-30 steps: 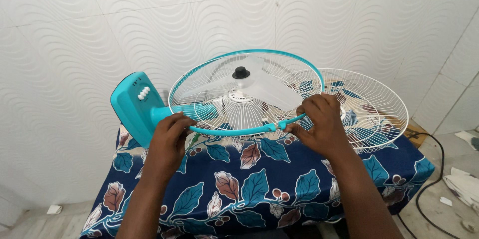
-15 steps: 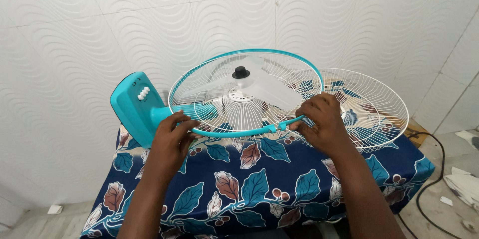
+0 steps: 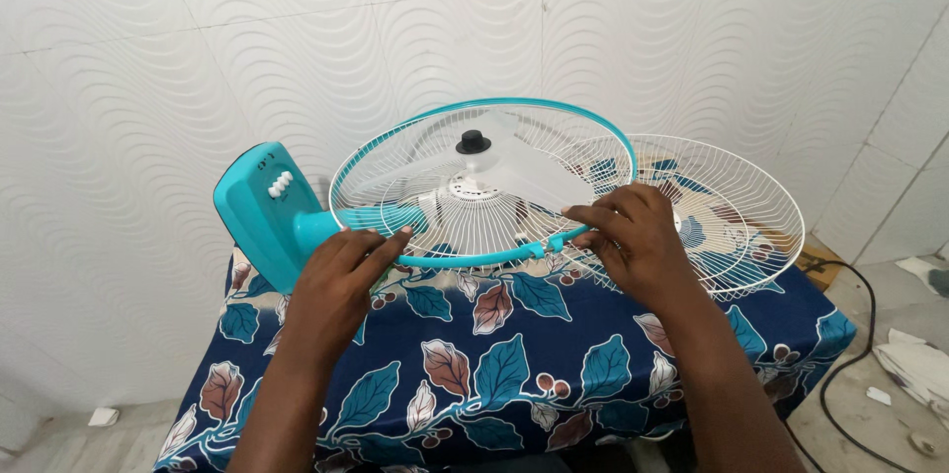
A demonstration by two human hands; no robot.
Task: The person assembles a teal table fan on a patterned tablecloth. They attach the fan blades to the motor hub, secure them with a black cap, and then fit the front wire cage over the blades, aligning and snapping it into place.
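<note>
A white wall of wavy-patterned tiles [image 3: 148,68] fills the upper half of the view. Below it, a table draped in a navy cloth printed with teal and brown leaves [image 3: 514,364] occupies the lower middle. On the cloth lies a teal plastic fan with a white wire rear guard and a teal rim band [image 3: 474,260]; its translucent white blades [image 3: 514,172] and black round hub cap [image 3: 474,143] are exposed at the centre. The fan's teal control base with white buttons [image 3: 259,211] is set at nine o'clock from the guard. A separate round white wire front guard [image 3: 736,211] is laid at three o'clock, partly tucked behind the rimmed guard.

The left hand [image 3: 341,280] is placed at about eight o'clock on the rim, fingers extended and loosely curled over the teal band and the fan's neck, touching rather than clenching. The right hand [image 3: 633,241] is placed at about four o'clock, its fingers bent and pinched on the teal band near a small clasp [image 3: 539,250], which is seen just beside the fingertips at their nine o'clock. A black cable [image 3: 840,374] trails on the floor at four o'clock.
</note>
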